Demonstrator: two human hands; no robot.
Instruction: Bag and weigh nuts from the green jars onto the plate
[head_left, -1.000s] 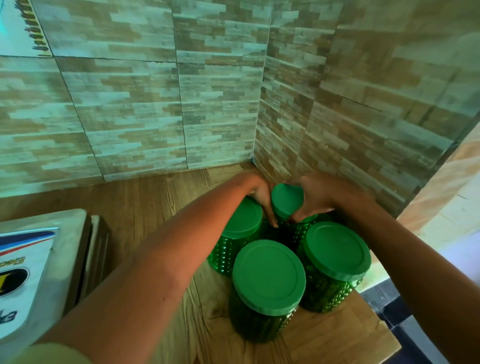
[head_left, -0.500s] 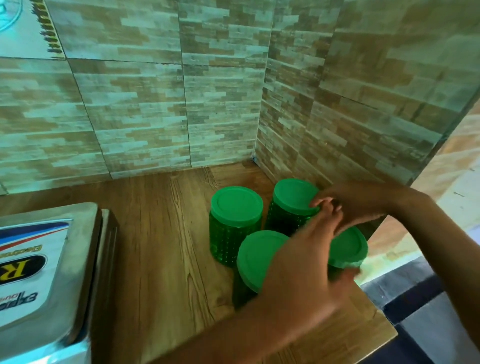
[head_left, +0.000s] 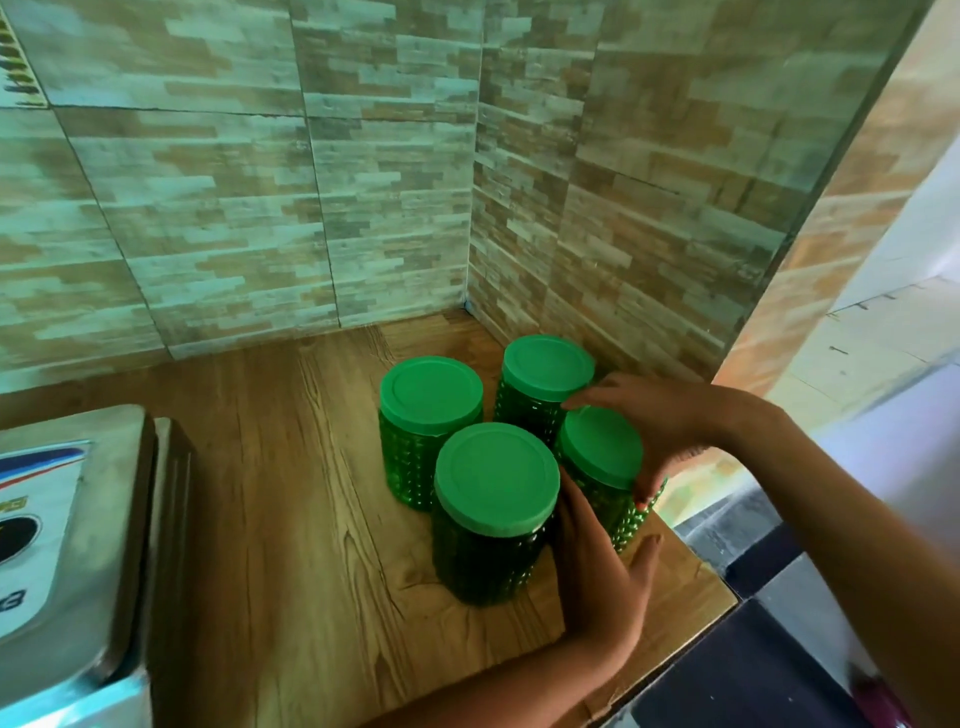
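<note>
The near-right jar (head_left: 621, 493) stands under the right grip (head_left: 660, 415), whose fingers curl round its lid, and the left grip (head_left: 602, 566) lays straight fingers against its side. The front jar (head_left: 493, 483) crowds the left grip's left, and the back-right jar (head_left: 545, 364) and the wall (head_left: 649, 260) stand just beyond the right grip. The desk (head_left: 260, 519) ends just right of both grips and lies bare leftward.

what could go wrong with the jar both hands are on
1. The round green studded jar gripped by the right hand stands close to the edge of the wooden counter; it could slip off.
2. The left hand is squeezed beside the front green jar, so lifting might knock that over.
</note>
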